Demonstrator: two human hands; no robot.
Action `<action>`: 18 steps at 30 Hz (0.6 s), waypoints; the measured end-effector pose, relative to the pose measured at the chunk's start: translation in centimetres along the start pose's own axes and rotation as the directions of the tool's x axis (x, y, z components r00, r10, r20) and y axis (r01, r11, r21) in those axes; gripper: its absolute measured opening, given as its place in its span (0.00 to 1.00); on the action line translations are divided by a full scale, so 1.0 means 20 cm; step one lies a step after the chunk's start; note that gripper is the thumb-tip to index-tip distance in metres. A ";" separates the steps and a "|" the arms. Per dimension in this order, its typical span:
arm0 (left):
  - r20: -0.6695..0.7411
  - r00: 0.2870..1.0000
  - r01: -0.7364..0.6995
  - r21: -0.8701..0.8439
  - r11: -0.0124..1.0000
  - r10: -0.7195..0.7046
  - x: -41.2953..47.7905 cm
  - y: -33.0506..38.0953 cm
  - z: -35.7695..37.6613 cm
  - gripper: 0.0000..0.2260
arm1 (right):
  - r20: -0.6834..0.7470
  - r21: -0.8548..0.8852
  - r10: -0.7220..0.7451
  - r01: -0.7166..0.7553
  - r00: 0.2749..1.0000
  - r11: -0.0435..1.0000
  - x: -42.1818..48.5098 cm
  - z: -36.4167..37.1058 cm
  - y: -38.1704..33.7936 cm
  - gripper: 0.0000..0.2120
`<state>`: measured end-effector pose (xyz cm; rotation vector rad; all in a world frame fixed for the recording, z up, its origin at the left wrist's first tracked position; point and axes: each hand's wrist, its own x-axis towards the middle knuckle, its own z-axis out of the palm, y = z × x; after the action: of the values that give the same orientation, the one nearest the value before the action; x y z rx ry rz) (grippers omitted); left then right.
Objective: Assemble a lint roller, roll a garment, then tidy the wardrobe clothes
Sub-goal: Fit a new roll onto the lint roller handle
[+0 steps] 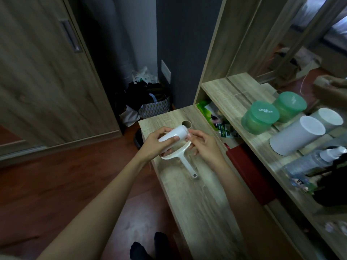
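left hand [156, 142] gripping white roll [173, 134] above handle frame [180, 153], right hand [203, 145] holding frame's end

"Char miss" on green lid [265, 111]

One roll [173, 135]; one roller handle [185, 162]; two hands [156, 145]. One green tub [260, 117]; one white canister [296, 137]; one spray bottle [317, 160].

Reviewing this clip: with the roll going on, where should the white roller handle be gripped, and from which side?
Probably the straight stem of the handle, from its free end nearest the person. The stem is bare; the left hand, right hand and white roll crowd the curved head.
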<state>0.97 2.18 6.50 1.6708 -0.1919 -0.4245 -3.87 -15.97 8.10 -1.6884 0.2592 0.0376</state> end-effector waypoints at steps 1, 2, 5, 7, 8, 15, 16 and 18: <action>0.004 1.000 -0.018 0.024 1.000 0.018 0.00 0.01 -0.01 0.10 | -0.001 0.015 0.006 -0.006 1.000 1.000 -0.01 -0.01 -0.01 0.10; 0.012 0.999 -0.033 0.050 0.998 0.032 0.00 0.01 -0.02 0.10 | 0.005 0.017 0.013 -0.013 1.000 1.000 -0.01 -0.01 -0.03 0.09; 0.048 0.997 -0.062 0.092 0.994 0.058 -0.01 0.01 -0.06 0.12 | 0.043 0.031 0.041 -0.043 0.998 0.999 -0.02 -0.02 -0.05 0.08; 0.075 0.995 -0.074 0.114 0.991 0.066 -0.02 0.01 -0.08 0.16 | 0.066 0.041 0.055 -0.058 0.996 0.998 -0.02 -0.03 -0.06 0.07; 0.087 0.994 -0.078 0.125 0.989 0.067 -0.02 0.02 -0.09 0.17 | 0.077 0.033 0.060 -0.063 0.995 0.997 -0.03 -0.03 -0.07 0.08; 0.147 0.987 -0.095 0.157 0.983 0.072 -0.04 0.04 -0.11 0.20 | 0.097 -0.021 0.066 -0.064 0.993 0.998 -0.03 -0.04 -0.11 0.06; 0.147 0.986 -0.098 0.158 0.983 0.075 -0.04 0.05 -0.11 0.20 | 0.088 -0.033 0.057 -0.055 0.994 0.998 -0.03 -0.04 -0.11 0.06; 0.141 0.986 -0.105 0.157 0.982 0.083 -0.05 0.05 -0.11 0.20 | 0.075 -0.056 0.030 -0.026 0.997 0.998 -0.04 -0.03 -0.13 0.05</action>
<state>1.06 4.34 7.89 1.7868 -0.4137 -0.4597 -4.23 -16.11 10.76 -1.7344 0.2265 0.1306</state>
